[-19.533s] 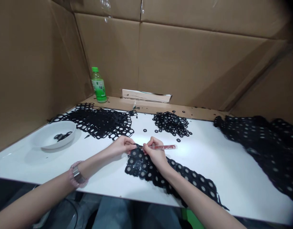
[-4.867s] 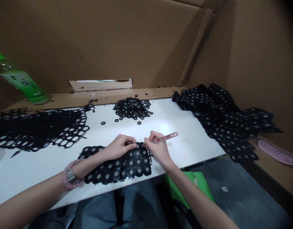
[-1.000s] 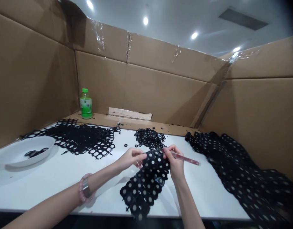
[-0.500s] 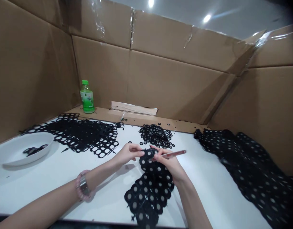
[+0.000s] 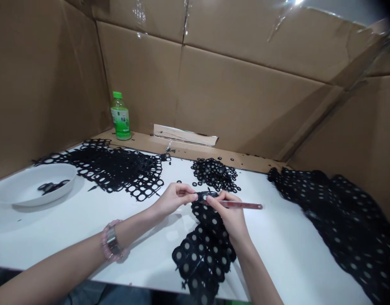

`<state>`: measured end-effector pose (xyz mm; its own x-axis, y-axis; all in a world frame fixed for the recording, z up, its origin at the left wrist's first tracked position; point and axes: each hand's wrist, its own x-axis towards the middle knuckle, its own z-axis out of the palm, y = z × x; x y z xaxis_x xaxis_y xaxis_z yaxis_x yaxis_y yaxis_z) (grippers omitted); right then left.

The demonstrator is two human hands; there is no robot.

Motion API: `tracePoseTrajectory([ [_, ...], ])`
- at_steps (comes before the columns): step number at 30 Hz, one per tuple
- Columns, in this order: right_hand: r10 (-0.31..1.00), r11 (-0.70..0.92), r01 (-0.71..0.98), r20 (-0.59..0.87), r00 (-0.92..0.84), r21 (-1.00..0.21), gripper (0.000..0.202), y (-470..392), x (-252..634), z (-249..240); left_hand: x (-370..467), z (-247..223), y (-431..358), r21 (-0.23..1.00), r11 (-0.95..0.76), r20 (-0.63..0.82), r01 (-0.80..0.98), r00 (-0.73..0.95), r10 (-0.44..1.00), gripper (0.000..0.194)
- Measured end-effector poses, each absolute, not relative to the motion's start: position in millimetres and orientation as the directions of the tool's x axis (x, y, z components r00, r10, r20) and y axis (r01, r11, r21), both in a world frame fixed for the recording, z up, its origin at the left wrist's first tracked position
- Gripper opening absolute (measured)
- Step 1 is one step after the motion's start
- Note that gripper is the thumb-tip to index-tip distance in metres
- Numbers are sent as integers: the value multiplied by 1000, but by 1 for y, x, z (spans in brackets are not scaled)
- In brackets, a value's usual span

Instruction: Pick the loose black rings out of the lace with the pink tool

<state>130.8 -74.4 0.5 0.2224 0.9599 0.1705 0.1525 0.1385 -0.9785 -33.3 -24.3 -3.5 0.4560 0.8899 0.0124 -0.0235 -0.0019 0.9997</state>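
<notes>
A black rubbery sheet with rows of round holes (image 5: pixel 203 248) hangs down from my hands and lies over the white table's front part. My left hand (image 5: pixel 177 198) pinches the sheet's upper left edge between thumb and fingers. Opposite it, my right hand (image 5: pixel 231 212) grips the upper right edge and also holds a thin reddish tool (image 5: pixel 246 205), whose handle points right. The tool's tip is hidden by the fingers and the sheet. Just beyond my hands lies a pile of small black rings (image 5: pixel 215 173).
Black ring-mesh scrap (image 5: pixel 118 167) is heaped at the back left. A white bowl (image 5: pixel 59 198) with a few black pieces stands at the left. A green-capped bottle (image 5: pixel 121 118) is near the cardboard wall (image 5: pixel 239 93). More perforated black sheet (image 5: pixel 335 220) is piled at the right.
The view has tipped downward. The sheet's top edge has folded or tilted between my hands, and the tool has swung from slanting up to nearly level, its end further right.
</notes>
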Motion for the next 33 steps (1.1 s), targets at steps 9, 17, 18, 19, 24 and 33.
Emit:
tracePoseTrajectory([
  [9,920,210,256,279,275,-944,33,-77,124,-3,-34,-5,-23,997,10,24,-73,449,893,22],
  [17,793,315,638,564,230,-703,32,-82,108,-7,-32,-3,-29,994,-90,106,-61,377,920,23],
  [18,786,322,661,581,212,-678,32,-82,107,-8,-31,-3,-30,993,-102,119,-65,385,915,24],
  [19,783,326,676,590,198,-661,31,-82,106,-8,-31,-2,-31,992,-108,128,-71,395,910,25],
  [24,819,342,591,540,194,-731,32,-80,111,-9,-33,0,-29,995,-78,97,-62,394,914,24],
  [33,920,324,124,343,189,-938,69,-82,154,28,-35,-3,-23,999,-11,25,-38,380,925,25],
])
